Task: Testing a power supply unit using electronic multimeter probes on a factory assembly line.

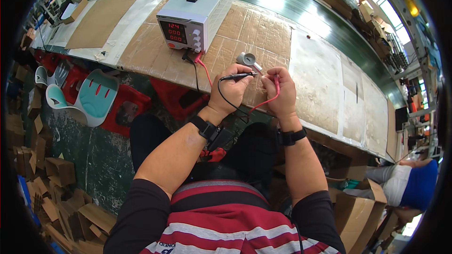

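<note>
My left hand [231,89] is closed on a black test probe [237,75], its tip pointing right toward my other hand. A red test probe [277,84] is pinched in my right hand [281,91], and its red lead loops down to the left. Just beyond my fingertips lies a small grey round part [247,59] with a short white piece and thin wires beside it. Whether the probe tips touch those wires is too small to tell. The black and red leads run to a white bench power supply [193,11] with a lit red display.
Cardboard sheets [136,61] cover the bench, beyond which runs a green conveyor belt [282,2]. Red stools and a teal-and-white seat [96,91] stand at left. Cardboard boxes [351,211] lie at lower right, near another person in blue [419,186].
</note>
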`<state>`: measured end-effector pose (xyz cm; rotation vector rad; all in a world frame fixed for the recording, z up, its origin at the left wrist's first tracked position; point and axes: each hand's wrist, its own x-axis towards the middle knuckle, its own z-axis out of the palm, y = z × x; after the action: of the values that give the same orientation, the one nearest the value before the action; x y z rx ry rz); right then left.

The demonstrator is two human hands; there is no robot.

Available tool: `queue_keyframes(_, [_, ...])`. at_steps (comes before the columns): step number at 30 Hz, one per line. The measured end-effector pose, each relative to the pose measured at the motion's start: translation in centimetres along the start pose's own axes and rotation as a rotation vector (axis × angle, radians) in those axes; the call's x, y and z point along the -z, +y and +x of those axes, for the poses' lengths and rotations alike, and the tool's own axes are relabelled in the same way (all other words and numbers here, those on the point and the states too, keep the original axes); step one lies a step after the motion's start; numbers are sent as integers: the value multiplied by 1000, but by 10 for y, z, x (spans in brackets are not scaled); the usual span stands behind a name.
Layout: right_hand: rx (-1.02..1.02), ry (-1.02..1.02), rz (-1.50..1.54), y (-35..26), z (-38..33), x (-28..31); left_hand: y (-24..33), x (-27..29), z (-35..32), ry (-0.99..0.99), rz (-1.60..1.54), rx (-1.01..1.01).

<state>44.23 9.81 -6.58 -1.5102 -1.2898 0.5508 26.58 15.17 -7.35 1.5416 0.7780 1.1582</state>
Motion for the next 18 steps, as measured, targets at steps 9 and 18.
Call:
queue_keyframes(9, [190, 155, -251, -3, -9, 2, 23, -3, -11, -60, 111, -39])
queue_keyframes(18, [225, 159, -411, -2, -14, -8, 20, -10, 2, -215, 35, -7])
